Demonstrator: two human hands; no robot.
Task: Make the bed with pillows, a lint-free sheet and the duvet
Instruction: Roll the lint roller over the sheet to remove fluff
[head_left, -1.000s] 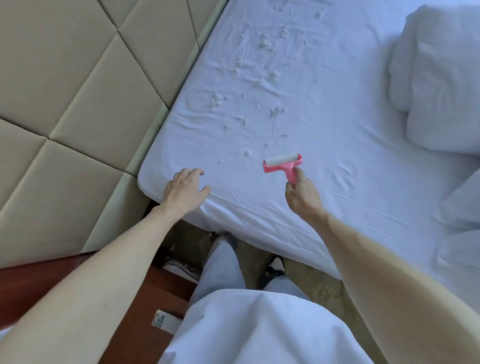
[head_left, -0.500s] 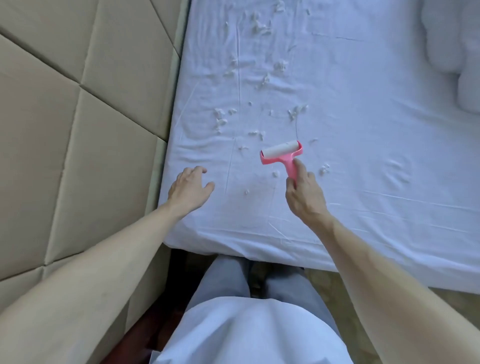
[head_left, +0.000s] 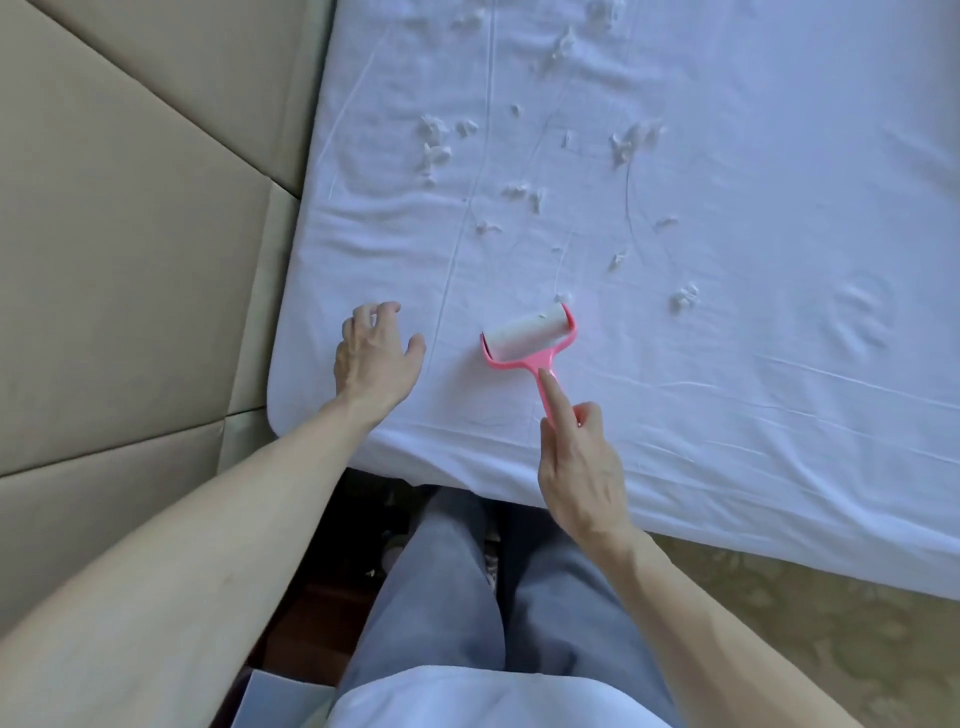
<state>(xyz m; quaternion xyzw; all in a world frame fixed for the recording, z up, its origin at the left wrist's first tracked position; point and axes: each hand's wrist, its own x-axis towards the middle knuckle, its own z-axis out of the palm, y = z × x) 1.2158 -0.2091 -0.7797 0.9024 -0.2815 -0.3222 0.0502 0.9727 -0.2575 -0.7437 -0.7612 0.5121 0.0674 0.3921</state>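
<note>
A white fitted sheet covers the mattress, with several white lint bits scattered over its near-left part. My right hand grips the handle of a pink lint roller, index finger stretched along the handle. The roller's white drum lies on the sheet, a few flecks stuck to it. My left hand rests on the sheet near the mattress corner, fingers spread and slightly bent, holding nothing. No pillows or duvet are in view.
A beige padded headboard fills the left side, right against the mattress edge. My legs in grey trousers stand at the bed's side. Patterned carpet lies at lower right, dark wood floor at the bottom left.
The view has closed in on the bed corner and the pillows have left the frame. The roller has come back toward me and the left, picking up flecks.
</note>
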